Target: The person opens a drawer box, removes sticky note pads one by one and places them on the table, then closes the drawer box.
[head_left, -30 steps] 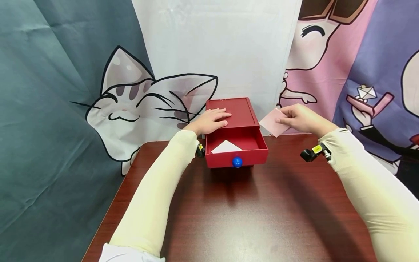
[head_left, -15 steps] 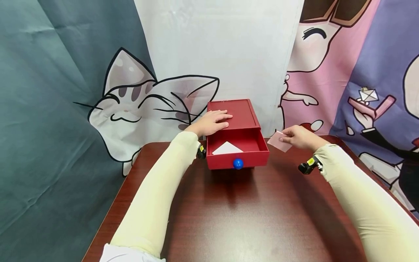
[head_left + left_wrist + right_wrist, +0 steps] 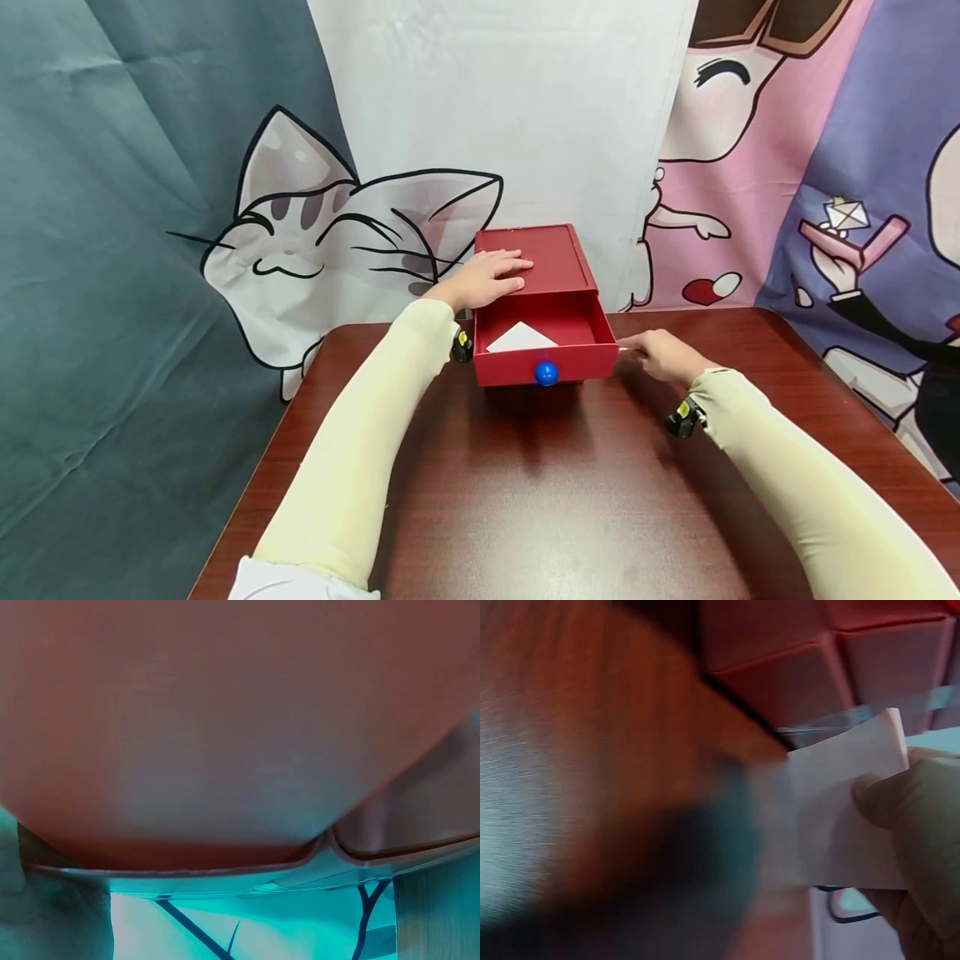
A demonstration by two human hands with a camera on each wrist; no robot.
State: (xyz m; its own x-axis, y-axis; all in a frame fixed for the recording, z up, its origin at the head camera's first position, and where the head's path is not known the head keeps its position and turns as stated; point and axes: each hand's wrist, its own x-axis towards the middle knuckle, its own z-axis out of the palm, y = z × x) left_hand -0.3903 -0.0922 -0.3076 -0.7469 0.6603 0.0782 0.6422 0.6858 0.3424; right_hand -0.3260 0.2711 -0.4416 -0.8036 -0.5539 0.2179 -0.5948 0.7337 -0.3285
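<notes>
A red box [image 3: 558, 250] with a pulled-out drawer [image 3: 585, 362] stands at the table's back. My left hand [image 3: 483, 279] lies flat on its lid, fingers straight; in the left wrist view the palm side fills most of the picture. Inside the drawer, a white piece of paper [image 3: 521, 337] shows one corner upward. My right hand [image 3: 666, 357] is just right of the drawer's front corner. Its thumb and fingers pinch a pale pink square of paper [image 3: 847, 802], seen nearly edge-on in the head view. The drawer carries a blue round knob [image 3: 546, 373].
The brown wooden table [image 3: 525, 517] extends in front of the box. Behind it hangs a printed cloth backdrop [image 3: 577, 108] with cartoon figures. A wrist camera [image 3: 684, 418] sits on the right wrist.
My right hand has come down from beside the lid to the drawer's front corner, and the pink paper has tilted edge-on. The left hand stays on the lid.
</notes>
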